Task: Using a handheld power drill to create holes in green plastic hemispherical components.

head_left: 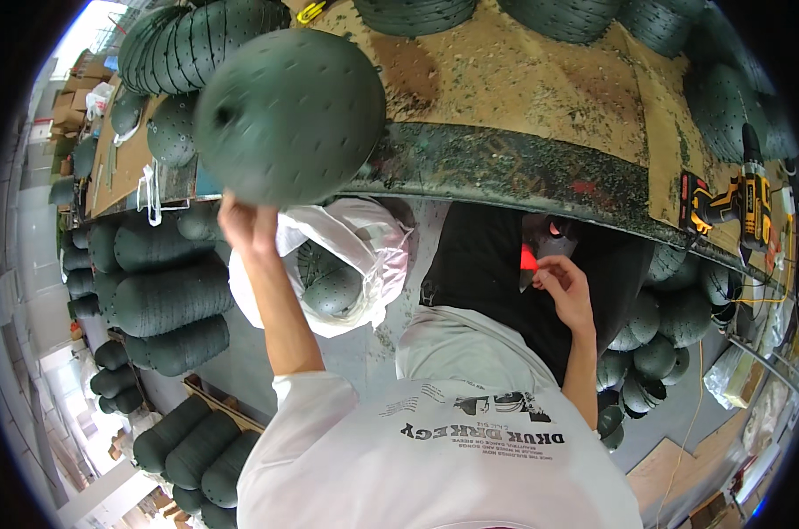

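Observation:
A large dark green ball or dome (294, 115), dotted with small slits and with one dark hole, is raised over the worktable's near edge. My left hand (248, 227) grips it at its lower edge; motion blurs the hand a little and the dome hides the fingertips. Low over my lap, my right hand (565, 286) is closed in a pinch on a small red-handled tool (529, 259). A pale, blade-like part shows below the red; its exact kind is unclear. Beneath the dome stands a white sack (377, 300) with green domes inside.
The worktable (505, 84) is strewn with green scraps. Nested green domes (205, 48) line its far side. A yellow-black cordless drill (754, 198) stands at the right edge. Stacked domes (175, 300) fill the left floor; more domes (655, 353) lie under the table at right.

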### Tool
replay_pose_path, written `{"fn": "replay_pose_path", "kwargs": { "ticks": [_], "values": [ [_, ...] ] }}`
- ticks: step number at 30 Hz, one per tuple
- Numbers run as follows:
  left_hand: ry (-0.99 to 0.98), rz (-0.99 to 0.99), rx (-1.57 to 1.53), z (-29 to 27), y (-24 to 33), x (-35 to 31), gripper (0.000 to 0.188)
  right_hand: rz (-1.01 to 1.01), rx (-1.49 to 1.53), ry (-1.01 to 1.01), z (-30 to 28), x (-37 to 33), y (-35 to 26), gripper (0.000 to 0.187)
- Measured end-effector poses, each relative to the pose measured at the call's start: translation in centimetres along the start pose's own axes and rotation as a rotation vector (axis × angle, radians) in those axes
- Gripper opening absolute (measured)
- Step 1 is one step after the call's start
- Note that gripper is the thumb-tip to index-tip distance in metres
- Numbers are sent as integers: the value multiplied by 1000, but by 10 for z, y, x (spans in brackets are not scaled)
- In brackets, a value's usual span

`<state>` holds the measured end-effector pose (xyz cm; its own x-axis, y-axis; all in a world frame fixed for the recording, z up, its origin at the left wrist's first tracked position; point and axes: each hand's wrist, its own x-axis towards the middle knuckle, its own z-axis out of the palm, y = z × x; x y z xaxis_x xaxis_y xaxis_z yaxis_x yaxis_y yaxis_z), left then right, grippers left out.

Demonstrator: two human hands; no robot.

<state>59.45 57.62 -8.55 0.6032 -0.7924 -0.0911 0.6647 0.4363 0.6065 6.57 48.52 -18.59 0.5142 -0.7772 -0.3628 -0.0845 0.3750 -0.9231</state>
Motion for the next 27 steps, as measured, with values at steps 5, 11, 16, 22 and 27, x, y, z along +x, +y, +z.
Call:
{"fn": "replay_pose_path", "kwargs": {
  "ticks": [5, 11, 16, 22, 27],
  "values": [
    [208, -137, 352, 48, -35, 45, 41, -33, -68, 70, -3, -7, 3, 17],
    [485, 104, 1119, 28, -2, 74, 47, -77, -229, 26, -1, 4, -5, 20],
    [220, 504, 1378, 90, -22, 52, 59, -83, -301, 7, -3, 3, -3, 23],
    [127, 620, 1721, 122, -45, 80, 63, -101, -344, -14, -5, 2, -8, 25],
    [124, 682, 1652, 112, -40, 94, 42, -97, -301, 7, -7, 0, -6, 25]
  ]
}}
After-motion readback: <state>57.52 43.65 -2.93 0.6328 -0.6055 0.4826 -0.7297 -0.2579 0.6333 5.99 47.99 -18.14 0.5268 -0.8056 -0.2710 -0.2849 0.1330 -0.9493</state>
